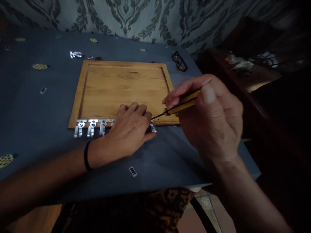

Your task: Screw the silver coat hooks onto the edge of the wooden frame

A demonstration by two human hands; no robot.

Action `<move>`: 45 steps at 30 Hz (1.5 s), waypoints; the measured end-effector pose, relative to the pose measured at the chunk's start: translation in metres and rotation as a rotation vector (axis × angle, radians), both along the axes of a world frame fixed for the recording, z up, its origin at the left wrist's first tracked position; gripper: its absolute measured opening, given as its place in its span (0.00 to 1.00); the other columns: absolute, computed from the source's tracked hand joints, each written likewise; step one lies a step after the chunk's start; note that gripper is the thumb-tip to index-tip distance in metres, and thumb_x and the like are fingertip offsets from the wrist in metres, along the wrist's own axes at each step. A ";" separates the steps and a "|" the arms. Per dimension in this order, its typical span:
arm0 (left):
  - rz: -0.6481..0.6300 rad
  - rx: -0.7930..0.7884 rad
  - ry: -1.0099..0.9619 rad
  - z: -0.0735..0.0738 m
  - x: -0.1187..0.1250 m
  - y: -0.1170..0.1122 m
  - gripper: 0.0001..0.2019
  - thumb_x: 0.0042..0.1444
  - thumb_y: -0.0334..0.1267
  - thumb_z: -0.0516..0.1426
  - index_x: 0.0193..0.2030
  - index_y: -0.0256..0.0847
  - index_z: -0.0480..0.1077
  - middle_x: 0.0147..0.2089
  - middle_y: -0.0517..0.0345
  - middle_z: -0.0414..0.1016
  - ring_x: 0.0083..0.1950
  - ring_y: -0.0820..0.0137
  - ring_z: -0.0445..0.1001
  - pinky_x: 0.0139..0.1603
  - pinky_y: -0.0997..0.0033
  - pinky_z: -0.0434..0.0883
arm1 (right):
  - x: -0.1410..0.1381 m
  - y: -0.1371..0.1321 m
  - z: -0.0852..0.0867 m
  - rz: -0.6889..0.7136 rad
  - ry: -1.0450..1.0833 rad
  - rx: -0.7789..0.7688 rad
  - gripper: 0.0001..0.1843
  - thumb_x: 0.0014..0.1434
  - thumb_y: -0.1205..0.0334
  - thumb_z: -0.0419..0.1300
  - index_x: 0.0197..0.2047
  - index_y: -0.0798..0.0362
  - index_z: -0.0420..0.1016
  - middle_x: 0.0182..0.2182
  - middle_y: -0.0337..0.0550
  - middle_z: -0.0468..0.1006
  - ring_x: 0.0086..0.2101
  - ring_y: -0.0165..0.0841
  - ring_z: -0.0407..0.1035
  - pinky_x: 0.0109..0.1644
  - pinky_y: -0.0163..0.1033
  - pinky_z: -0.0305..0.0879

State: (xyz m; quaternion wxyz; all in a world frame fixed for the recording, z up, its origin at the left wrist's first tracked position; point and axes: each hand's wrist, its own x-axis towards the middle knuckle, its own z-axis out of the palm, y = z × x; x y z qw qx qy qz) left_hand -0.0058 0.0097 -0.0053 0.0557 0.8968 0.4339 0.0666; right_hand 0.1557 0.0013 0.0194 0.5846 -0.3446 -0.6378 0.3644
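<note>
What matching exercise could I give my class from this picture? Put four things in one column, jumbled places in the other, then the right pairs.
Things:
1. Screwdriver
2. Glasses
3. Single metal hook
4. Row of metal hooks

Places:
A. Near the far left corner of the wooden board
B. Along the board's near edge
C. In the right hand
D. To the right of the board's far right corner

Pairs: 1-C, 2-D, 3-A, 4-B

A blue-covered table point(55, 103) bears a wooden panel point(126, 87); eyeglasses point(180, 62); a metal hook point(76, 54).
</note>
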 end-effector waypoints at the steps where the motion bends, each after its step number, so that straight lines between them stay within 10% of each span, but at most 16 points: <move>1: 0.000 0.002 -0.001 0.000 0.000 0.000 0.17 0.62 0.51 0.63 0.45 0.37 0.75 0.48 0.47 0.75 0.55 0.52 0.71 0.49 0.55 0.66 | 0.003 -0.001 0.001 -0.013 -0.079 0.034 0.11 0.68 0.52 0.57 0.41 0.41 0.82 0.36 0.40 0.79 0.39 0.38 0.73 0.49 0.47 0.71; 12: -0.010 0.037 -0.047 -0.005 -0.002 -0.002 0.18 0.63 0.51 0.63 0.48 0.37 0.75 0.51 0.47 0.76 0.57 0.53 0.71 0.51 0.55 0.67 | 0.015 0.027 0.009 0.329 -0.115 -0.175 0.17 0.56 0.38 0.66 0.30 0.41 0.75 0.27 0.35 0.79 0.28 0.35 0.73 0.35 0.45 0.76; 20: -0.018 0.012 -0.033 -0.002 -0.001 -0.001 0.17 0.63 0.50 0.63 0.48 0.37 0.75 0.49 0.47 0.75 0.55 0.53 0.70 0.50 0.56 0.65 | -0.017 0.018 0.013 0.217 0.134 -0.166 0.28 0.51 0.45 0.70 0.15 0.47 0.59 0.14 0.35 0.57 0.18 0.30 0.53 0.23 0.43 0.53; 25: -0.007 -0.006 -0.021 0.000 0.000 -0.001 0.17 0.63 0.50 0.62 0.49 0.37 0.75 0.49 0.46 0.75 0.55 0.52 0.70 0.49 0.56 0.66 | -0.027 0.019 0.010 0.095 0.147 -0.175 0.38 0.53 0.32 0.65 0.15 0.47 0.47 0.12 0.33 0.46 0.15 0.28 0.42 0.19 0.43 0.43; 45: -0.003 0.006 -0.019 -0.001 -0.001 -0.001 0.16 0.63 0.49 0.62 0.47 0.37 0.75 0.47 0.47 0.75 0.54 0.53 0.70 0.49 0.57 0.65 | -0.030 0.013 0.028 -0.006 0.211 -0.147 0.43 0.55 0.30 0.62 0.13 0.51 0.43 0.11 0.34 0.40 0.14 0.26 0.40 0.18 0.43 0.39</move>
